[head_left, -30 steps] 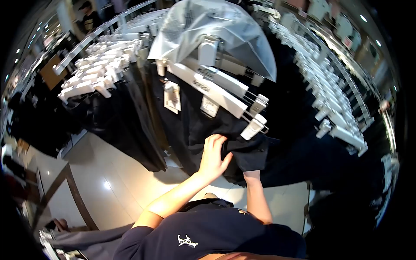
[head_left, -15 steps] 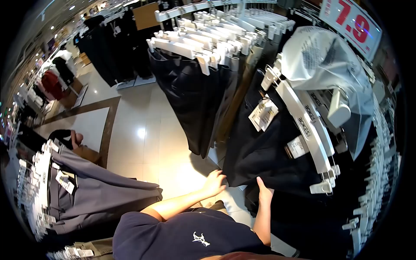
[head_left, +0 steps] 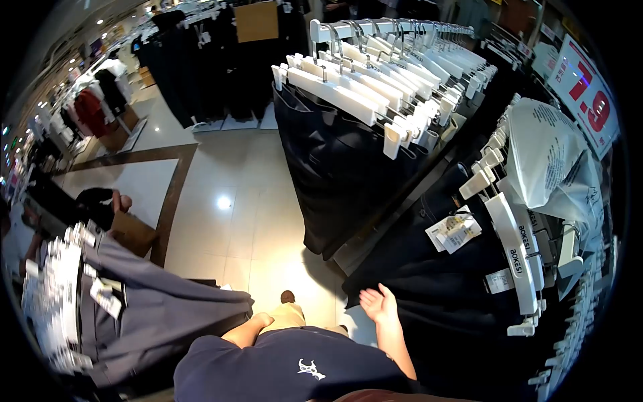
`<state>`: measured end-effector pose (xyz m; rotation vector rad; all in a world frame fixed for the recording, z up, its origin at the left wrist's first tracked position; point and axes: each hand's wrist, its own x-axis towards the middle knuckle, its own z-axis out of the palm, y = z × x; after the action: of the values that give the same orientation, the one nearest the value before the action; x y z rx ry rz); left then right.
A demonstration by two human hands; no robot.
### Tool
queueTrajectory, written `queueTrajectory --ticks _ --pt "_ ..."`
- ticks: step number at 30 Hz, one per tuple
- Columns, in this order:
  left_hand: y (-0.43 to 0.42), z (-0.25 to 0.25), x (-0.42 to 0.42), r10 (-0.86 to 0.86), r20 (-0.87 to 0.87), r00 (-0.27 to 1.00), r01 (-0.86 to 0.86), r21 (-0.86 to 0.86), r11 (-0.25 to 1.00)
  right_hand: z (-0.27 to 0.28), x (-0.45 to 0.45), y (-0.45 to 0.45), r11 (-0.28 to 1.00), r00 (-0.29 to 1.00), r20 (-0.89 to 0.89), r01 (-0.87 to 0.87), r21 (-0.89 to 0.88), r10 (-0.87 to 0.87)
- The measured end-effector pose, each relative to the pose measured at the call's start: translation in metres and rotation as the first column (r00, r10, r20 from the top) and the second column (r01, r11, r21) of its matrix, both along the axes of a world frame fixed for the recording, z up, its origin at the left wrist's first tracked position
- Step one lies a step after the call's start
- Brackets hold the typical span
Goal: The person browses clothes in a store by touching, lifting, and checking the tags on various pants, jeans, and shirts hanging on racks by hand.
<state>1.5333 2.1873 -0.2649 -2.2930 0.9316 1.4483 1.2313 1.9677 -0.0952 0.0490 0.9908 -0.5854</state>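
Note:
My right hand [head_left: 380, 305] is open, palm up, with its fingers stretched out. It is just below the lower part of black trousers [head_left: 402, 251] hung on a white clip hanger [head_left: 514, 251], and I see nothing held in it. Paper price tags [head_left: 454, 230] dangle from their waist. My left hand [head_left: 260, 323] is low beside my beige trouser leg [head_left: 287, 317]; its fingers are hard to make out. Grey trousers [head_left: 151, 295] hang from the rack to its left.
A rack of white hangers [head_left: 382, 84] with dark trousers [head_left: 335, 174] stands ahead. Clear plastic [head_left: 552, 147] covers hangers at right, below a price sign [head_left: 583, 94]. A person [head_left: 104, 204] is low beside a cardboard box [head_left: 130, 233]. Tiled floor [head_left: 221, 167] runs between the racks.
My right hand has come away from the hem of the black trousers and opened. My left hand has drawn back left and down to my leg. The racks have shifted right in view.

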Motion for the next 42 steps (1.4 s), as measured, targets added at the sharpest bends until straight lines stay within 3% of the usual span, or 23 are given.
queueTrajectory --ticks 2,4,6,8,10,12,13,15,17,18,19,20,23,24,25,29,32,35,36,37,39,41,42 --pt "-0.020 -0.014 0.036 -0.168 -0.047 0.985 0.168 -0.007 0.986 0.032 0.041 0.000 0.972 0.986 0.158 -0.008 -0.237 0.046" --pt "-0.047 -0.022 0.070 -0.203 -0.031 0.979 0.194 -0.187 0.963 0.052 0.083 -0.008 0.828 0.985 -0.130 0.018 -0.560 -0.109" --pt "-0.073 -0.039 0.099 -0.050 -0.009 0.999 0.040 -0.472 0.881 0.056 0.123 -0.031 0.592 0.869 -0.308 -0.021 -0.806 -0.388" --pt "-0.108 -0.062 0.133 0.036 -0.206 0.978 -0.148 -0.555 0.819 0.090 0.160 -0.054 0.346 0.732 -0.310 -0.108 -0.932 -0.607" --pt "-0.151 -0.046 0.158 0.104 -0.317 0.943 -0.283 -0.596 0.751 0.085 0.174 -0.073 0.349 0.703 -0.320 -0.108 -0.931 -0.635" --pt "-0.197 0.010 0.173 0.115 -0.390 0.913 -0.355 -0.626 0.694 0.090 0.186 -0.087 0.471 0.679 -0.470 -0.202 -0.859 -0.564" --pt "-0.221 0.035 0.176 0.121 -0.437 0.891 -0.408 -0.656 0.635 0.089 0.193 -0.092 0.518 0.681 -0.437 -0.098 -0.850 -0.588" --pt "-0.282 0.098 0.185 -0.046 -0.639 0.768 -0.598 -0.740 0.308 0.072 0.210 -0.108 0.598 0.646 -0.445 0.022 -0.801 -0.620" --pt "-0.319 0.135 0.189 -0.129 -0.800 0.586 -0.772 -0.600 0.210 0.029 0.203 -0.119 0.662 0.657 -0.446 0.110 -0.741 -0.608" --pt "-0.333 0.164 0.189 -0.128 -0.743 0.658 -0.720 -0.669 0.183 0.010 0.201 -0.124 0.688 0.699 -0.408 0.165 -0.707 -0.587" --pt "-0.343 0.196 0.181 -0.101 -0.767 0.634 -0.748 -0.641 0.170 0.011 0.207 -0.127 0.792 0.661 -0.508 0.227 -0.566 -0.552" --pt "-0.355 0.204 0.181 -0.127 -0.699 0.703 -0.685 -0.715 0.141 -0.015 0.203 -0.135 0.896 0.621 -0.672 0.117 -0.429 -0.403" --pt "-0.383 0.242 0.187 -0.238 -0.576 0.782 -0.580 -0.812 0.059 -0.103 0.192 -0.163 0.927 0.667 -0.646 0.228 -0.297 -0.371" --pt "-0.393 0.249 0.196 -0.278 -0.563 0.779 -0.573 -0.818 0.049 -0.101 0.207 -0.168 0.922 0.662 -0.642 0.262 -0.287 -0.387" --pt "-0.403 0.257 0.202 -0.324 -0.585 0.744 -0.591 -0.802 0.090 -0.096 0.216 -0.176 0.850 0.751 -0.397 0.459 -0.260 -0.527" --pt "-0.439 0.307 0.219 -0.529 -0.526 0.666 -0.385 -0.850 0.361 -0.097 0.244 -0.218 0.832 0.762 -0.334 0.506 -0.227 -0.555" --pt "-0.469 0.314 0.217 -0.677 -0.399 0.618 -0.228 -0.916 0.331 -0.104 0.254 -0.241 0.853 0.787 -0.330 0.484 -0.193 -0.521" --pt "-0.502 0.279 0.215 -0.819 -0.400 0.411 -0.150 -0.916 0.372 -0.113 0.270 -0.254 0.876 0.810 -0.335 0.455 -0.161 -0.482" --pt "-0.504 0.282 0.216 -0.775 -0.376 0.508 -0.049 -0.911 0.410 -0.115 0.277 -0.257 0.883 0.816 -0.338 0.445 -0.149 -0.468" --pt "-0.505 0.287 0.213 -0.790 -0.420 0.447 -0.213 -0.907 0.362 -0.116 0.284 -0.261 0.887 0.820 -0.340 0.441 -0.137 -0.460" --pt "-0.521 0.265 0.211 -0.841 -0.406 0.357 -0.196 -0.913 0.358 -0.119 0.299 -0.268 0.899 0.836 -0.333 0.424 -0.110 -0.435" --pt "-0.537 0.223 0.213 -0.803 -0.492 0.337 0.134 -0.819 0.558 -0.124 0.320 -0.270 0.904 0.853 -0.306 0.420 -0.077 -0.423" --pt "-0.546 0.199 0.221 -0.855 -0.464 0.234 0.264 -0.816 0.515 -0.127 0.331 -0.270 0.906 0.860 -0.292 0.418 -0.064 -0.418"
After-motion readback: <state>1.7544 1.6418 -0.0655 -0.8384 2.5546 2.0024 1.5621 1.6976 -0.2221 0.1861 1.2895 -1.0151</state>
